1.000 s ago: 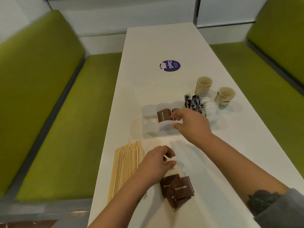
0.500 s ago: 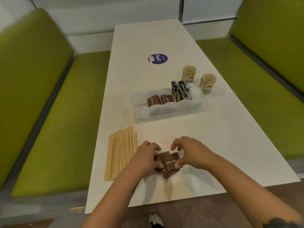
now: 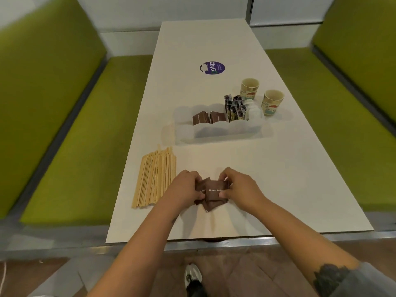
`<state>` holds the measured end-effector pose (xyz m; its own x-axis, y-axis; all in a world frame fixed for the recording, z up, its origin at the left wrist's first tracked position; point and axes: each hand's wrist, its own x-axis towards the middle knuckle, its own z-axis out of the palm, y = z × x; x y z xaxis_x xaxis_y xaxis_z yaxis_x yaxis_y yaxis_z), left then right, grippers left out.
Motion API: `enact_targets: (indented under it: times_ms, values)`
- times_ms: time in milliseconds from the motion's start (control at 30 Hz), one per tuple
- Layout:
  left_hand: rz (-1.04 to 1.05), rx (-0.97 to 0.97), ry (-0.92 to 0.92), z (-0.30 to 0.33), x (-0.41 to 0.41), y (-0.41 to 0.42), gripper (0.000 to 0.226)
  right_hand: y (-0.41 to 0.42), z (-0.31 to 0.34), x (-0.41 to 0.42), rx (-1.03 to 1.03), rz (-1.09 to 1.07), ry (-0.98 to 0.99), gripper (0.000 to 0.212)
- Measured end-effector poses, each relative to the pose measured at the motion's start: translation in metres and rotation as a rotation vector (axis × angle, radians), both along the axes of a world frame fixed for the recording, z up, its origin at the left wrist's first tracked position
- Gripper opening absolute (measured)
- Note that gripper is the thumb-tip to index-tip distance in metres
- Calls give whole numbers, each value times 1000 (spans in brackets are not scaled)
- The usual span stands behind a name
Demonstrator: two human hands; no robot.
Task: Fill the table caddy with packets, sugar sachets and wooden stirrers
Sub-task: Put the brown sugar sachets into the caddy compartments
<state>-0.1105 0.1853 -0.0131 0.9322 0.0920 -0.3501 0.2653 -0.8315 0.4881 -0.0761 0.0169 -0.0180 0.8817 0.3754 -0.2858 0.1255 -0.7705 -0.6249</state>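
Observation:
A translucent white caddy (image 3: 216,137) stands mid-table. It holds two brown sugar sachets (image 3: 209,117), dark stick packets (image 3: 234,108) and white packets (image 3: 254,111). Near the table's front edge lies a small pile of brown sugar sachets (image 3: 214,192). My left hand (image 3: 185,187) and my right hand (image 3: 240,186) pinch this pile from either side, fingers closed on the sachets. A bundle of wooden stirrers (image 3: 155,180) lies flat just left of my left hand.
Two paper cups (image 3: 250,86) (image 3: 273,101) stand behind the caddy at the right. A purple round sticker (image 3: 212,68) is farther back on the white table (image 3: 278,179). Green benches (image 3: 81,129) flank both sides.
My right hand left the caddy, where it set a sachet, and came back to the front pile. Both hands now grip the pile together.

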Motion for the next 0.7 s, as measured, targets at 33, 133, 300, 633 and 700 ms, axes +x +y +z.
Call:
enact_targets:
  times_ms: [33,133,300,633,700]
  values:
    - [10,-17,-7,-1,-1,0,37,0,-1,0,27,-19,4,25]
    - [54,-79,-21,-2,-4,0,31,1,-2,0,70,-44,7,16]
    - [118,-189,-34,0,-8,2,32,2,-2,4,110,-56,60,27]
    - [233,-337,-78,-3,-8,5,10,7,8,20,-13,64,169,12]
    - [216,-281,-68,-3,-5,6,10,5,14,25,-21,70,170,10]
